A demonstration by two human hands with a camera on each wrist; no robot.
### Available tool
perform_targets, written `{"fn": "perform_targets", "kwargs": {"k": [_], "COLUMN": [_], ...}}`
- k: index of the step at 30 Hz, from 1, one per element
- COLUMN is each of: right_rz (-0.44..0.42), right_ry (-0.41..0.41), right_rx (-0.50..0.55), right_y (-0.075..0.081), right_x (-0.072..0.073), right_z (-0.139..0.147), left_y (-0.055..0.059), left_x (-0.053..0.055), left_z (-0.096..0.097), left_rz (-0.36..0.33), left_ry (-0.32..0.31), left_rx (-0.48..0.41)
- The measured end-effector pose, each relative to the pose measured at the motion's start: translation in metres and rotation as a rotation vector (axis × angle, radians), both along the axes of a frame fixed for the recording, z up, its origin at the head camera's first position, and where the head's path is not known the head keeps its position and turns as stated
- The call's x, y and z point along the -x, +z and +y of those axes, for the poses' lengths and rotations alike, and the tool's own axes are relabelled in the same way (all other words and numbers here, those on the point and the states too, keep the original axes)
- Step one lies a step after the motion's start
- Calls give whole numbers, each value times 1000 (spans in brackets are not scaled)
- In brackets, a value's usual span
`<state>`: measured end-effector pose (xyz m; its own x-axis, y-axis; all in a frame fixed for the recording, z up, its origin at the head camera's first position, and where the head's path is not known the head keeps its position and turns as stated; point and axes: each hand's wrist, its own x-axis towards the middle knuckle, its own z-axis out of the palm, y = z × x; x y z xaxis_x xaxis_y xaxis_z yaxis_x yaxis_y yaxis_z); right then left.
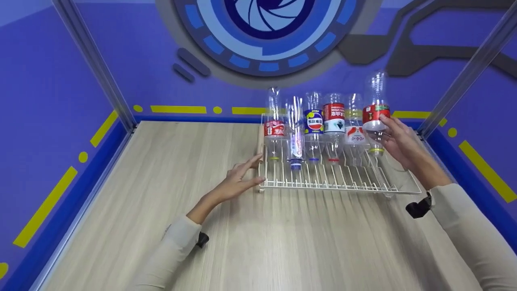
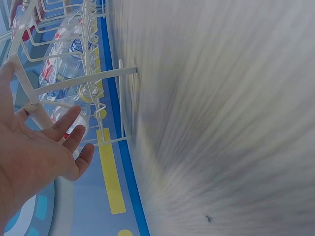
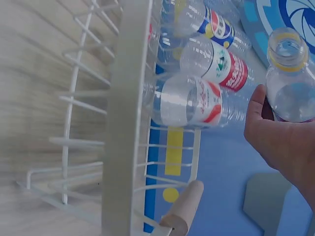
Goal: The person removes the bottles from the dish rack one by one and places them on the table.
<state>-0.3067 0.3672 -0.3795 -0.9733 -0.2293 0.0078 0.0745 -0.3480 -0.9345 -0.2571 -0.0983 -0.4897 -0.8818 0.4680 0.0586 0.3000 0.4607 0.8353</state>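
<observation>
Holding a clear bottle [image 1: 375,115] by its red label in the right grip [image 1: 400,135], curled round one side with thumb and fingers. Turned neck down above the right part of a white wire rack [image 1: 323,187] — seen apart from the wires in the right wrist view, with a yellow ring round the open mouth.

Touching the left end of the rack with the left grip [image 1: 238,182], spread wide, with thumb well apart from fingers.

Lined, left to right, with five more bottles in the rack, all neck down: first a red-labelled bottle [image 1: 274,128], then a tall bottle [image 1: 297,145] with blue at the neck, a blue-labelled bottle [image 1: 314,121], a red-and-white-labelled bottle [image 1: 334,117], and last, nearest the held one, a white-labelled bottle [image 1: 355,135] with red marks.

Set on a pale wood-grain worktop [image 1: 303,242], near a blue wall [image 1: 133,64] with yellow dashes and a round emblem [image 1: 268,66] — flanked by metal posts [image 1: 91,60]. Dressed in light sleeves [image 1: 464,214], with a black device [image 1: 419,207] at each wrist.
</observation>
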Motion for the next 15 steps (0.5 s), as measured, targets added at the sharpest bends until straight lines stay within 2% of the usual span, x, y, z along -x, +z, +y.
{"fn": "perform_targets", "kwargs": {"k": [4,15], "right_rz": [17,15], "right_ry": [30,108], "right_rx": [-94,-209], "right_y": [0,-1], "right_x": [-5,-17], "right_z": [-9,-40], "left_y": [0,2], "left_x": [0,-3], "left_z": [1,-1], "left_rz": [12,2], "left_ry": [-9,1], "left_rx": [-4,-7]}}
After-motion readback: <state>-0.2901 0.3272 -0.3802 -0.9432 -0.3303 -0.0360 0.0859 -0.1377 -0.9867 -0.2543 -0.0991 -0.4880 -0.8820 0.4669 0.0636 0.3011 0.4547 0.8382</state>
